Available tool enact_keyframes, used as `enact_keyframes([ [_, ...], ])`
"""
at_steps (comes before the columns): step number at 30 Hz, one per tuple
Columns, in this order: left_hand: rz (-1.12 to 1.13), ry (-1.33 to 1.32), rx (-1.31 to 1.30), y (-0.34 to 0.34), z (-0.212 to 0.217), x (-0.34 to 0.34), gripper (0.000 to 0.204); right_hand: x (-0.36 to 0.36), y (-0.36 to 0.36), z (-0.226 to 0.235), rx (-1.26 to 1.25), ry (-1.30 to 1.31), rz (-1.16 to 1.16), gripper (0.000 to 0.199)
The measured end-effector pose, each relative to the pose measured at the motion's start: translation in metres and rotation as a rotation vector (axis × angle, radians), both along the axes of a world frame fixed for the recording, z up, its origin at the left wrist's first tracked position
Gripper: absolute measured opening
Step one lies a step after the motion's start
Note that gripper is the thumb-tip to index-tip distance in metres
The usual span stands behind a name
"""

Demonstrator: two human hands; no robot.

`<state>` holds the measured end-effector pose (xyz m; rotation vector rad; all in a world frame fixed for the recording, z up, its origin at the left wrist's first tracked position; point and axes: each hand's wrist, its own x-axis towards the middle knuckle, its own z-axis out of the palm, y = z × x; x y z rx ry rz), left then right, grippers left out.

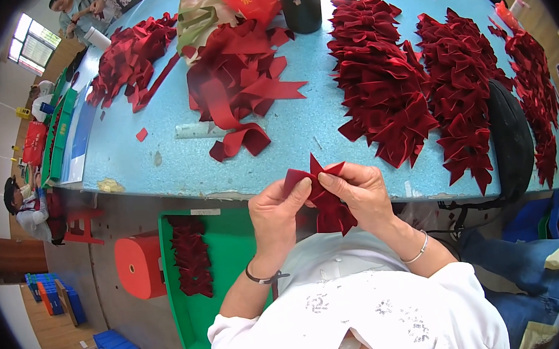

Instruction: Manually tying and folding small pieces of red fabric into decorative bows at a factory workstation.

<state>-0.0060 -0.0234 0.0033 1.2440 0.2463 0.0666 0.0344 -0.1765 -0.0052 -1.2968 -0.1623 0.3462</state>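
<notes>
Between my two hands, just off the table's near edge, is a dark red velvet ribbon bow with pointed ends. My left hand pinches its left side between thumb and fingers. With thumb and fingertips, my right hand grips its upper middle. Beyond my hands a loose pile of cut red ribbon pieces lies on the blue table, one long strip curling toward me. To the right, finished-looking bows are heaped in a long row, with a second row beside it.
A green tray holding a row of bows stands below the table at left, beside a red roll. A black tumbler stands at the back. A black bag hangs over the right edge. Other people sit at left.
</notes>
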Motion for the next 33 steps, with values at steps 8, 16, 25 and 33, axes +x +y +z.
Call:
enact_keyframes([
  [8, -0.106, -0.007, -0.036, -0.006, 0.007, 0.0, 0.028, 0.004, 0.002, 0.003, 0.198, 0.162, 0.02, 0.013],
  [16, -0.185, 0.005, -0.126, -0.002, 0.001, -0.003, 0.029, -0.001, 0.006, 0.007, 0.164, 0.063, -0.071, 0.017],
  [25, -0.185, 0.056, -0.182, -0.004, -0.002, 0.001, 0.024, 0.004, 0.005, 0.0, 0.13, 0.066, -0.086, 0.017],
  [33, -0.108, 0.063, -0.169, 0.001, 0.003, 0.004, 0.018, 0.007, -0.008, 0.013, 0.118, 0.118, 0.029, 0.013],
])
